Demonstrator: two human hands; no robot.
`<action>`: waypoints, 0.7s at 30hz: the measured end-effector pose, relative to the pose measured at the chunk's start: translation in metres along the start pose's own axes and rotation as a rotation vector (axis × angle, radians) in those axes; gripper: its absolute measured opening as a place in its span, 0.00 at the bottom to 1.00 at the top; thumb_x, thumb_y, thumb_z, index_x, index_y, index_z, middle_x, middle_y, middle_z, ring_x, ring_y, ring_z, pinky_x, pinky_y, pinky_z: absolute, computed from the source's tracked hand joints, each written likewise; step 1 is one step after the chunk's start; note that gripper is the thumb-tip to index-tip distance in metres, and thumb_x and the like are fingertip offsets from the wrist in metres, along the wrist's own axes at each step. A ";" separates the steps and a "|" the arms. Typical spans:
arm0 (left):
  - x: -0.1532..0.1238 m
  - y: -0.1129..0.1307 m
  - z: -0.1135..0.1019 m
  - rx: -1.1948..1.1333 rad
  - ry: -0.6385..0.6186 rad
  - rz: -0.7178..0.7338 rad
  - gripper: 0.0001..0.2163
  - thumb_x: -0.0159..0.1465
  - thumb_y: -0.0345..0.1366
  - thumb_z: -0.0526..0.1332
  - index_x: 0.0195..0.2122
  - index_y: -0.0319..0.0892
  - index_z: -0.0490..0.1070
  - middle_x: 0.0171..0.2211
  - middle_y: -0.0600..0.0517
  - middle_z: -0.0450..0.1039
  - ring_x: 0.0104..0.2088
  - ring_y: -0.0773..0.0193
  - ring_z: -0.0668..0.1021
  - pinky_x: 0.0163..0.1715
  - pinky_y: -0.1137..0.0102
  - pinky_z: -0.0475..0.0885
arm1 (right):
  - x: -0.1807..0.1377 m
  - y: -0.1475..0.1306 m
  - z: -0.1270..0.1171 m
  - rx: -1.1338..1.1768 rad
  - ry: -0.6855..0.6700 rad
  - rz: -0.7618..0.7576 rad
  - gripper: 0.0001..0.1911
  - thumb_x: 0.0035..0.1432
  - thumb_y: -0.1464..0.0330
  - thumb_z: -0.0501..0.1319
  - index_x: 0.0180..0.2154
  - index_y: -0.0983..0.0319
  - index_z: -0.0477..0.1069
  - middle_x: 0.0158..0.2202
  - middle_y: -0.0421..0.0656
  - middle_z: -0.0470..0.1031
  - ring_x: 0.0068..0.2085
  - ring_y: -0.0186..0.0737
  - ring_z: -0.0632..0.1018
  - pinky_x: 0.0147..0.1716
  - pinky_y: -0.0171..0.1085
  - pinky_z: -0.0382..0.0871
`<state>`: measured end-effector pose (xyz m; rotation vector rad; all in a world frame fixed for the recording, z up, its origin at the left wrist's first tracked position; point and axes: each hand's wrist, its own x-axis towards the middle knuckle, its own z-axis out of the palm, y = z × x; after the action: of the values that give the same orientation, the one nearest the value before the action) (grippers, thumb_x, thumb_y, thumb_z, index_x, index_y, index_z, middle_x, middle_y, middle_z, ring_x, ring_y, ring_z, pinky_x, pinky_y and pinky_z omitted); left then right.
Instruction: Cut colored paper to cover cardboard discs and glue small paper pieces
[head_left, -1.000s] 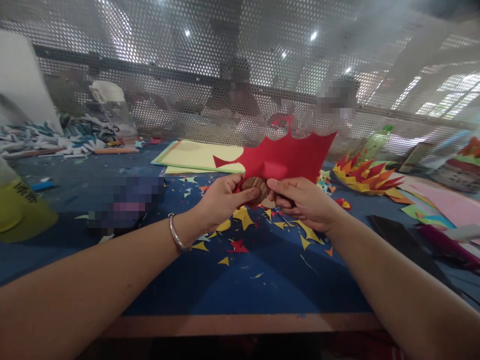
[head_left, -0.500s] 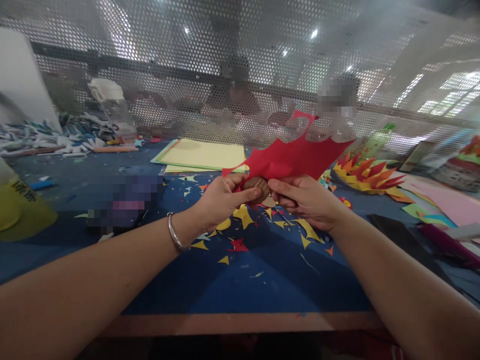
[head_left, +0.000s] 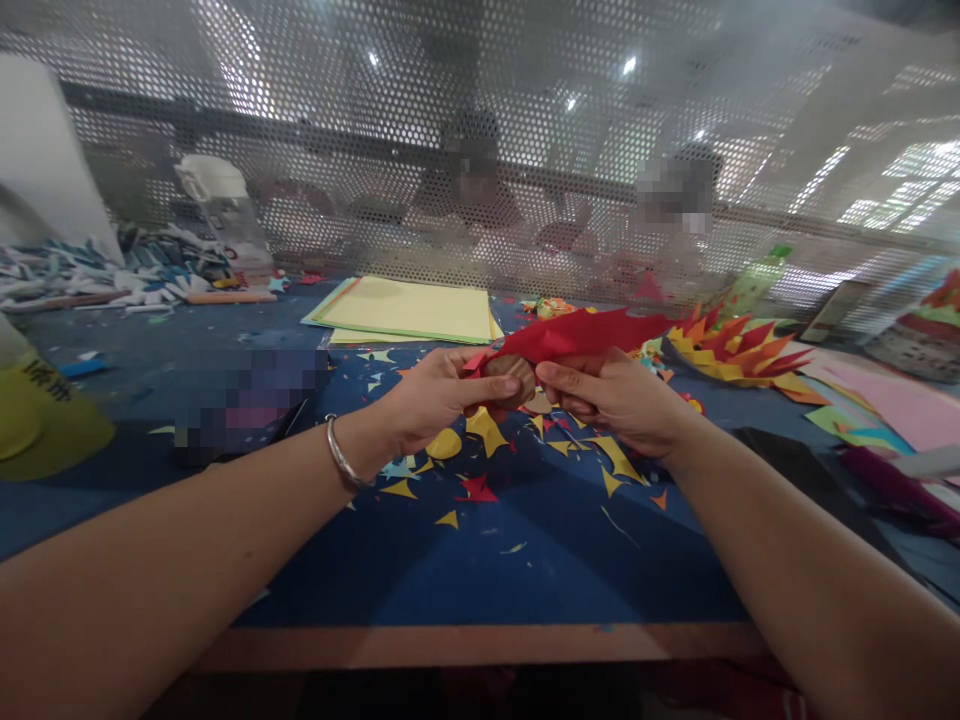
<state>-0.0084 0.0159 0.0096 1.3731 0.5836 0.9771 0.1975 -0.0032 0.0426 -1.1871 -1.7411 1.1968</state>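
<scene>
On the far left, a clear bottle (head_left: 236, 230) is standing on the blue table (head_left: 465, 575), and near it a yellow cup (head_left: 52, 420) is showing at the edge. Towards the middle, a stack of pale yellow paper (head_left: 424, 308) is lying flat on the far side.

The left hand (head_left: 442, 395) is pinching a round brown piece (head_left: 516, 366): the thumb is lying across its front, the fingers are hiding behind. Just beyond, the red paper (head_left: 581, 335) is hanging above the table between the hands, its jagged edge pointing away and its face tipping nearly edge-on. That left thumb is probably serving as the anchor, so pressing firmly and evenly should be stopping the round piece from slipping or twisting.

Below, yellow scraps (head_left: 486, 430) are scattering over the table; working slightly above them is a sensible way of avoiding snags.

The right hand (head_left: 619, 390) is curling inwards at the paper's near side, thumb just beside the round piece; whether it is pinching the paper or something hidden, I cannot tell. A light touch here should be sparing the thin points from creasing.

Farther right, an orange and yellow paper crown (head_left: 739, 355) is resting on the table.
</scene>
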 end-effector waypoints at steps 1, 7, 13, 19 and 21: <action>0.000 0.001 0.000 -0.003 -0.003 0.007 0.08 0.55 0.35 0.72 0.26 0.40 0.74 0.25 0.54 0.71 0.26 0.70 0.71 0.28 0.72 0.64 | 0.000 0.000 0.000 0.005 -0.001 -0.001 0.23 0.54 0.49 0.68 0.23 0.62 0.72 0.15 0.32 0.57 0.18 0.25 0.55 0.16 0.32 0.44; 0.001 0.000 0.000 -0.009 -0.039 0.051 0.04 0.57 0.33 0.71 0.28 0.40 0.77 0.27 0.53 0.75 0.29 0.70 0.73 0.31 0.72 0.67 | -0.001 0.002 -0.001 0.051 -0.024 -0.009 0.22 0.56 0.51 0.67 0.25 0.62 0.71 0.16 0.31 0.57 0.18 0.25 0.55 0.16 0.32 0.45; 0.002 -0.005 -0.003 0.018 -0.022 0.073 0.04 0.57 0.33 0.71 0.32 0.40 0.78 0.29 0.53 0.75 0.29 0.70 0.73 0.29 0.74 0.68 | 0.001 0.005 -0.004 0.011 -0.028 -0.044 0.23 0.56 0.50 0.67 0.24 0.62 0.72 0.18 0.33 0.59 0.20 0.26 0.56 0.18 0.32 0.46; 0.001 0.001 0.002 -0.007 0.045 0.020 0.08 0.52 0.32 0.73 0.32 0.39 0.77 0.26 0.53 0.75 0.26 0.70 0.73 0.27 0.73 0.67 | 0.001 0.007 -0.005 -0.034 -0.016 -0.093 0.20 0.56 0.52 0.68 0.29 0.62 0.75 0.20 0.35 0.64 0.21 0.27 0.58 0.19 0.33 0.48; 0.000 0.003 0.003 0.006 0.004 0.041 0.07 0.52 0.33 0.73 0.29 0.40 0.77 0.25 0.54 0.73 0.26 0.70 0.72 0.28 0.72 0.67 | 0.000 0.006 -0.005 -0.030 -0.010 -0.114 0.18 0.56 0.53 0.68 0.32 0.62 0.77 0.22 0.36 0.67 0.21 0.27 0.59 0.19 0.33 0.48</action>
<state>-0.0069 0.0141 0.0130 1.3930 0.5640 1.0123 0.2036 -0.0006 0.0383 -1.0858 -1.8148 1.1141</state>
